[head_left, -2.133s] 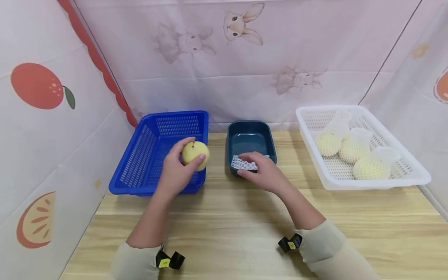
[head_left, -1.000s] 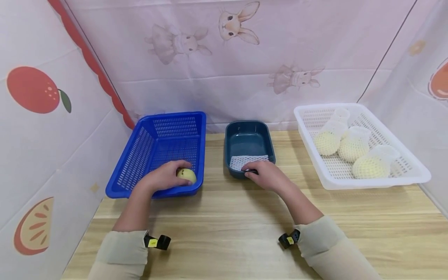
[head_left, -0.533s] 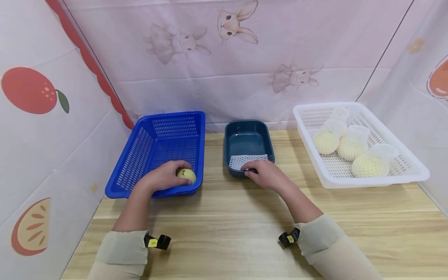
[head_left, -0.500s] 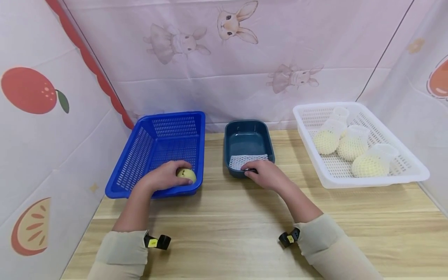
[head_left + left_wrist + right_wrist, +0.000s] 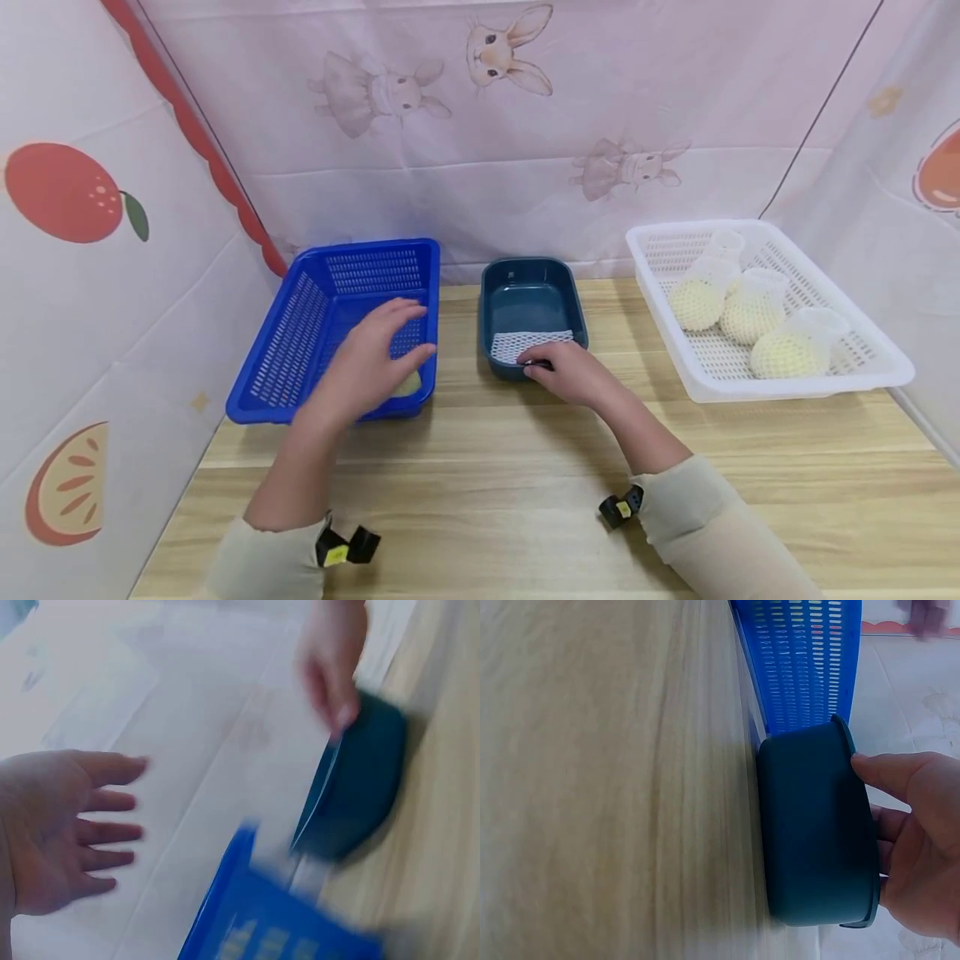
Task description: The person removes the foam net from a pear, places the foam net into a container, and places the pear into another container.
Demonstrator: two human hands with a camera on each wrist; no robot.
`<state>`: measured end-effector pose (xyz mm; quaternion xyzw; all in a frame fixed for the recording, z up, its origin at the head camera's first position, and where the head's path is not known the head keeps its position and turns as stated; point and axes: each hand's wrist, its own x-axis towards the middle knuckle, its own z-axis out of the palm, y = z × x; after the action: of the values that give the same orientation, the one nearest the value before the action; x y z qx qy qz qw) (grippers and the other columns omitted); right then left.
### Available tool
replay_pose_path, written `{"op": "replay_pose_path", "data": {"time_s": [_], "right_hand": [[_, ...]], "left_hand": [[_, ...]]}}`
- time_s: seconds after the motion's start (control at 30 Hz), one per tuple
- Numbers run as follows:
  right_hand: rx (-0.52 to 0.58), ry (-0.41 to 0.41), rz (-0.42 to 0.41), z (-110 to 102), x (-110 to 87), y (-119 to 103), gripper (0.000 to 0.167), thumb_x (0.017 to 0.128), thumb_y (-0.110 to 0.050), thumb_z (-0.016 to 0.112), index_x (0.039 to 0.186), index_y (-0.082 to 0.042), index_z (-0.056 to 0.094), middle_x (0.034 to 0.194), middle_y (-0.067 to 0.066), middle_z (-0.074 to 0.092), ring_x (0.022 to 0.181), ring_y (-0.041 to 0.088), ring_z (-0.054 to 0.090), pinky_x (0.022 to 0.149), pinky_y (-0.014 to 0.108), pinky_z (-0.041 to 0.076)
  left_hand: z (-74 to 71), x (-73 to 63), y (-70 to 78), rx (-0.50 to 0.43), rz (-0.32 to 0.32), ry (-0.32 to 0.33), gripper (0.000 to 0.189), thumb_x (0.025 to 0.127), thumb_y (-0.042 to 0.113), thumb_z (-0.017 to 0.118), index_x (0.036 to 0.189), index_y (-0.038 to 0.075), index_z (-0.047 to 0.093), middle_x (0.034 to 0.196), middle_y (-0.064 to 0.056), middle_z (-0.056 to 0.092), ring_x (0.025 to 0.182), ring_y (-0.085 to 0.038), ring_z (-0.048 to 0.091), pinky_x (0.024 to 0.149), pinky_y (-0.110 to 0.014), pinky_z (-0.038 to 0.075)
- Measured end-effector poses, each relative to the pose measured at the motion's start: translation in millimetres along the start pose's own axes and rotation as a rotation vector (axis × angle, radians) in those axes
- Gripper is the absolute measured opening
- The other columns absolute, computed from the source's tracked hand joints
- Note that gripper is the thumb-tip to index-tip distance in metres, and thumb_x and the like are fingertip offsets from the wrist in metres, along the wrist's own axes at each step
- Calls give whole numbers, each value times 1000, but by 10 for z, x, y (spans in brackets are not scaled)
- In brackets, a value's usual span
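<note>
My left hand [image 5: 363, 358] is over the blue basket [image 5: 433, 275], fingers spread apart and holding nothing. Partly hidden beneath it, a round yellow pear [image 5: 408, 384] lies at the basket's near right corner. My right hand [image 5: 573, 375] grips the near rim of a dark teal box [image 5: 534, 307]. In the right wrist view the thumb presses the outside of the box [image 5: 817, 832] at the rim, while the other fingers reach over to the inner side. A white foam net [image 5: 517, 343] lies flat inside the box, close to those fingertips.
On the right stands a white basket [image 5: 795, 387] holding three pears in foam nets, one of them a netted pear [image 5: 789, 354] at the front. A cloth backdrop [image 5: 480, 192] with rabbit prints hangs behind the wooden table [image 5: 480, 492].
My left hand carried the pear down into the blue basket, let it go and has risen off it with fingers spread. My right hand came to the teal box's rim and has stayed there.
</note>
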<state>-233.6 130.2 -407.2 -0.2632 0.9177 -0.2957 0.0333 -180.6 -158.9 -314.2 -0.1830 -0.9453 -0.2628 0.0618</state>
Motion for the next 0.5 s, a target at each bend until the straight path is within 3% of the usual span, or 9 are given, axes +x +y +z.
{"op": "replay_pose_path", "data": {"time_s": [0.1, 0.13, 0.2, 0.33, 0.5], "right_hand": [[4, 16, 10, -60, -40, 19, 23, 96, -20, 63, 115, -11, 72, 110, 4, 72, 102, 20, 65, 93, 43, 52], [-1, 25, 9, -80, -55, 25, 23, 96, -20, 63, 115, -10, 72, 109, 4, 72, 100, 20, 65, 92, 42, 52], [-18, 47, 3, -116, -88, 37, 22, 96, -19, 64, 114, -9, 72, 106, 4, 72, 96, 19, 65, 90, 42, 53], [-38, 83, 5, -183, -181, 41, 22, 95, -19, 66, 113, -9, 73, 107, 5, 72, 99, 21, 66, 91, 42, 53], [-14, 125, 19, -330, -386, 5, 25, 94, -20, 66, 116, -8, 71, 114, 8, 70, 109, 25, 64, 94, 45, 52]], "left_hand": [[262, 22, 297, 64, 204, 135, 43, 93, 27, 70, 132, 10, 60, 138, -7, 57, 132, -23, 50, 109, -43, 42], [367, 39, 372, 95, 249, 144, 41, 93, 26, 70, 130, 11, 62, 135, -6, 59, 129, -22, 53, 108, -41, 44], [572, 99, 479, 140, 297, 103, 39, 94, 27, 68, 129, 12, 63, 132, -4, 62, 125, -20, 56, 105, -38, 47], [925, 286, 532, 213, 257, -68, 40, 96, 33, 64, 132, 14, 61, 132, -3, 62, 126, -19, 56, 105, -38, 47], [1249, 498, 471, 271, 173, -212, 41, 99, 35, 59, 132, 11, 61, 132, -5, 62, 125, -20, 56, 107, -39, 45]]}}
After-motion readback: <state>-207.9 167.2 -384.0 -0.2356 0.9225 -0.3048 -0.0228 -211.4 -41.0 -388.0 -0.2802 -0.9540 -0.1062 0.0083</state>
